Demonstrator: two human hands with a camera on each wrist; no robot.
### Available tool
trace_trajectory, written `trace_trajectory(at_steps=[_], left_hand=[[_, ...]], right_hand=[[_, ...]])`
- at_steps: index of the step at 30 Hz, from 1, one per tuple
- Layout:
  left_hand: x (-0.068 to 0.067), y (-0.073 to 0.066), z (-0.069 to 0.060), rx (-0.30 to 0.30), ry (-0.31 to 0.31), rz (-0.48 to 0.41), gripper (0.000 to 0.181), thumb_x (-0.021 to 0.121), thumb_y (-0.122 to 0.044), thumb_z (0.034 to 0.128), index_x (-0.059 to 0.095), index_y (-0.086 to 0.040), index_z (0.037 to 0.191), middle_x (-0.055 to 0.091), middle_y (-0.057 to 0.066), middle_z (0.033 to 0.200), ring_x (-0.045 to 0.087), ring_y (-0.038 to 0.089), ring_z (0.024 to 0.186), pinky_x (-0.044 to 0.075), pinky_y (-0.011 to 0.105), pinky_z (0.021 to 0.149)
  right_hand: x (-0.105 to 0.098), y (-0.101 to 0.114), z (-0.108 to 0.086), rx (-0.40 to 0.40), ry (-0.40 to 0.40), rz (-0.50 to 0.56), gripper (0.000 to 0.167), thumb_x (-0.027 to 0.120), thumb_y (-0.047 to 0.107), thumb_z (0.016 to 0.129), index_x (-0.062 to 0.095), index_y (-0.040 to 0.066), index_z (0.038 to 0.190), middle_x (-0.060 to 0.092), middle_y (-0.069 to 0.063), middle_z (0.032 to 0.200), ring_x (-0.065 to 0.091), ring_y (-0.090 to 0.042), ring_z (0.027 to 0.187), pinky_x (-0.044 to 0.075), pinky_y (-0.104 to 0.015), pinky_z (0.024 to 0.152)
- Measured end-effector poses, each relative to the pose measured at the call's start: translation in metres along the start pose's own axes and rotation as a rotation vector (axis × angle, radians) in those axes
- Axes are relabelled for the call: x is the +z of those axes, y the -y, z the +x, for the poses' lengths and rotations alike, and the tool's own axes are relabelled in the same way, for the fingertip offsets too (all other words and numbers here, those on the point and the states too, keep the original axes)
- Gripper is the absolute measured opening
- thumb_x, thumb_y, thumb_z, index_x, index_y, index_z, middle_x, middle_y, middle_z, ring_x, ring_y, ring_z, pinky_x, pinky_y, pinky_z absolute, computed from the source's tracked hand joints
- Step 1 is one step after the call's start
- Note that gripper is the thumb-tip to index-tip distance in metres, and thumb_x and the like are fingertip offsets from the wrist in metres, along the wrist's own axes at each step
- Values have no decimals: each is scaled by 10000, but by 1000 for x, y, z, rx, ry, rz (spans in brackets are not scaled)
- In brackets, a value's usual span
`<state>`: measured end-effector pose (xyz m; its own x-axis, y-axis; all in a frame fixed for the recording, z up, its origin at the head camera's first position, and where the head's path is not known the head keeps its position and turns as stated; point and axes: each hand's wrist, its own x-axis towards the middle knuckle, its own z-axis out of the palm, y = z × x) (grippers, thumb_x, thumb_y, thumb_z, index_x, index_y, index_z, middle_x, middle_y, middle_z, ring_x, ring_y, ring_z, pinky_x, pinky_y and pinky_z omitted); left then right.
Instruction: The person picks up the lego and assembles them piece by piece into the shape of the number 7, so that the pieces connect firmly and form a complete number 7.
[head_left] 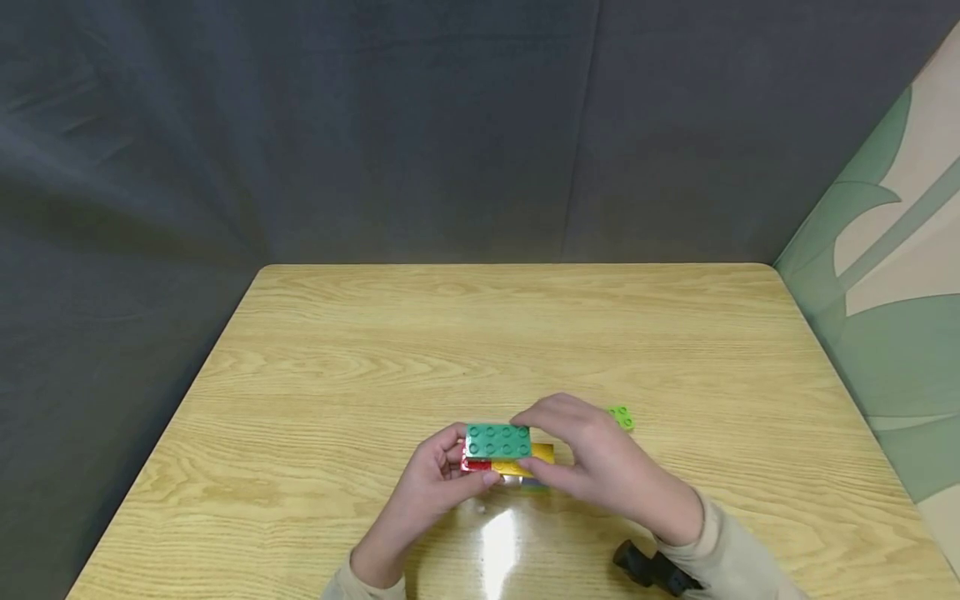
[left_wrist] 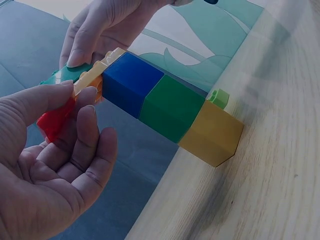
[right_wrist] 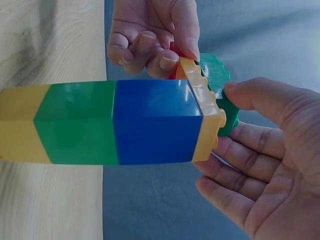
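Note:
In the head view my left hand [head_left: 435, 479] grips a red brick [head_left: 480, 466] at the left end of a stack, its thumb along the near side. My right hand [head_left: 592, 450] pinches the right end of a dark green eight-stud brick [head_left: 498, 442] between thumb and fingers. That brick lies over the red brick and a thin yellow plate [head_left: 543, 453]. Whether it is pressed fully down cannot be told. Under the plate runs a column of a blue brick [right_wrist: 157, 120], a green brick [right_wrist: 77, 122] and a yellow brick [right_wrist: 22, 125].
A small lime green brick [head_left: 621, 417] lies on the wooden table [head_left: 337, 350], just behind my right hand. A black device [head_left: 652, 571] sits by the right sleeve. Dark cloth [head_left: 420, 133] hangs behind the table, and a leaf-patterned panel [head_left: 900, 333] stands at the right.

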<state>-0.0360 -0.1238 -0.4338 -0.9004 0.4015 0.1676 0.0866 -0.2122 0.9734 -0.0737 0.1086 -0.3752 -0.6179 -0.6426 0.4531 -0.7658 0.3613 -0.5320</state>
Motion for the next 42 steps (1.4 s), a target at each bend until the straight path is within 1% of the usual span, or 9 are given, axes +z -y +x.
trace_trajectory(at_steps=[10, 17, 24, 28, 33, 35, 37, 40, 42], left_hand=[[0, 0, 0, 6, 8, -19, 362, 660, 69, 872, 508, 140, 1192, 678, 227, 1083, 695, 222, 880, 582, 342, 723], [1, -3, 1, -55, -12, -3, 369, 691, 24, 864, 539, 81, 1195, 699, 146, 1083, 693, 210, 890, 571, 414, 763], [1, -1, 0, -25, -9, -4, 357, 682, 40, 863, 534, 91, 1184, 707, 120, 1061, 696, 203, 886, 566, 455, 757], [1, -1, 0, -24, -3, -17, 358, 674, 56, 864, 531, 90, 1191, 712, 102, 1056, 698, 229, 886, 569, 448, 751], [0, 1, 0, -14, 13, -32, 359, 663, 75, 864, 517, 114, 1189, 711, 118, 1055, 699, 207, 888, 570, 443, 753], [0, 1, 0, 0, 22, -32, 358, 656, 83, 865, 506, 134, 1186, 707, 140, 1056, 698, 195, 888, 566, 455, 753], [0, 1, 0, -12, 20, -39, 364, 665, 71, 863, 513, 120, 1190, 712, 122, 1051, 698, 194, 892, 563, 460, 763], [0, 0, 0, -11, 25, -42, 368, 661, 76, 863, 505, 134, 1190, 714, 124, 1045, 699, 231, 894, 559, 472, 765], [0, 0, 0, -32, 21, -51, 375, 671, 66, 859, 511, 120, 1194, 721, 92, 1035, 700, 241, 891, 565, 448, 770]], right_hand=[[5, 0, 1, -15, 0, 13, 329, 795, 163, 794, 680, 112, 1098, 672, 47, 1032, 618, -103, 945, 550, -307, 796], [8, 1, 1, -11, 4, 22, 346, 803, 172, 783, 683, 97, 1098, 676, 34, 1029, 624, -109, 944, 553, -297, 791], [10, 1, 1, -4, 7, 30, 326, 803, 172, 786, 690, 110, 1086, 678, 39, 1015, 622, -116, 923, 544, -257, 744], [10, 1, 0, 11, 12, 27, 331, 804, 171, 785, 690, 107, 1089, 678, 35, 1004, 620, -116, 908, 540, -252, 730], [10, 3, -2, 24, 11, 17, 342, 803, 169, 783, 685, 94, 1095, 680, 27, 997, 615, -110, 895, 533, -248, 721], [11, 3, -2, 23, 7, 11, 345, 801, 162, 780, 681, 89, 1096, 678, 26, 992, 610, -109, 878, 525, -237, 707], [11, 4, -3, 16, 2, 3, 350, 801, 154, 775, 678, 86, 1096, 677, 24, 987, 604, -104, 864, 519, -228, 694], [12, 4, -4, 8, -2, -11, 359, 802, 152, 770, 672, 86, 1097, 677, 22, 992, 602, -99, 868, 522, -233, 704], [13, 4, -4, 4, -3, -19, 362, 803, 155, 769, 669, 87, 1099, 678, 20, 997, 605, -98, 879, 526, -246, 715]])
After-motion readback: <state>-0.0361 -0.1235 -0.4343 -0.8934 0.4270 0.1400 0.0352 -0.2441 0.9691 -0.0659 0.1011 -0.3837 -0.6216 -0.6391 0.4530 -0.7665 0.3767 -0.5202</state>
